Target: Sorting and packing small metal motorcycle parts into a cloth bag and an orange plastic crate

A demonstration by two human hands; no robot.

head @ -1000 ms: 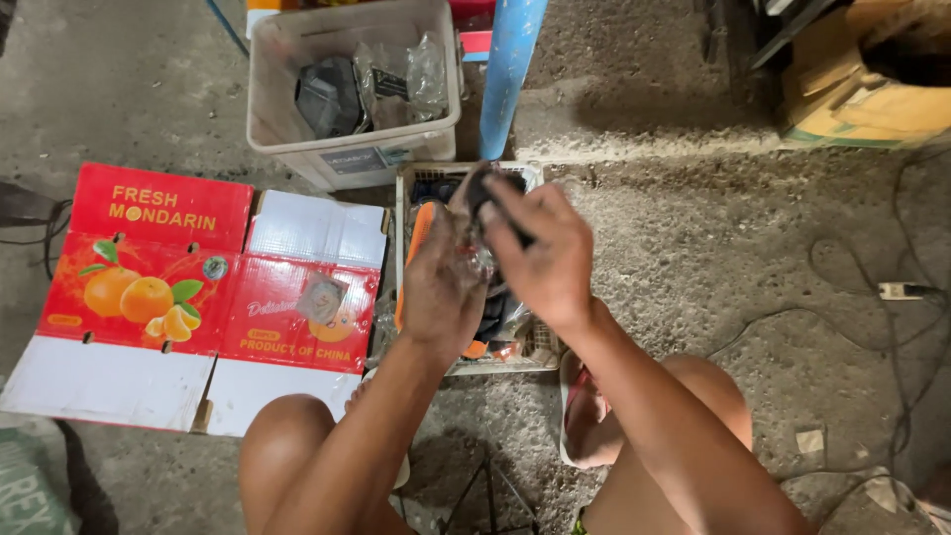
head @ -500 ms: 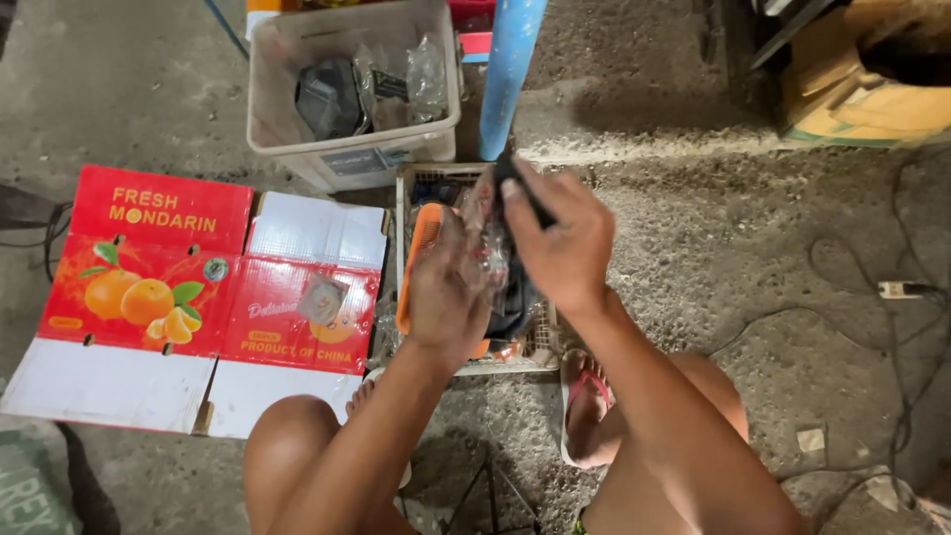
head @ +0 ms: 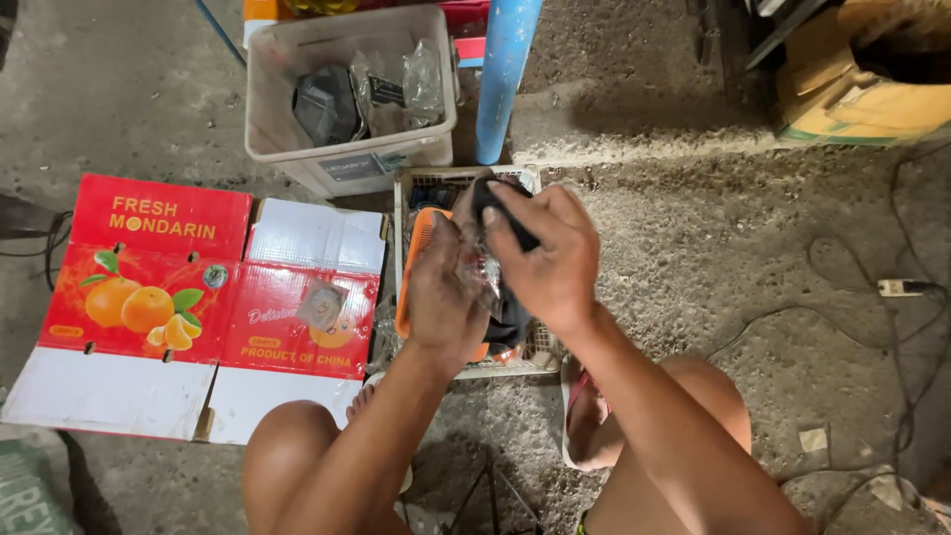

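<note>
Above the wire basket (head: 408, 213), two bare hands met over one job: the right hand (head: 548, 260) was closed around a single black object (head: 492, 201), its fingers curled over the top, while the left hand (head: 442, 295) was pressed up beside it, pinching a piece of clear plastic wrapping (head: 482, 271) that hung between the two palms. Whether the black object was already inside the wrapping could not be told. One orange flat piece (head: 416, 253) lay in the basket under the left hand, with dark items beneath that were too hidden to count. Just behind the basket stood one pale plastic tub (head: 347, 163) holding a dark part and at least two clear bags, and one blue pole (head: 505, 69) rose beside it. Left of the basket lay one flattened red-and-white fruit carton (head: 188, 297) on the concrete, with one small clear packet (head: 322, 302) resting on it. One brown cardboard box (head: 862, 94) sat well apart at upper right.
</note>
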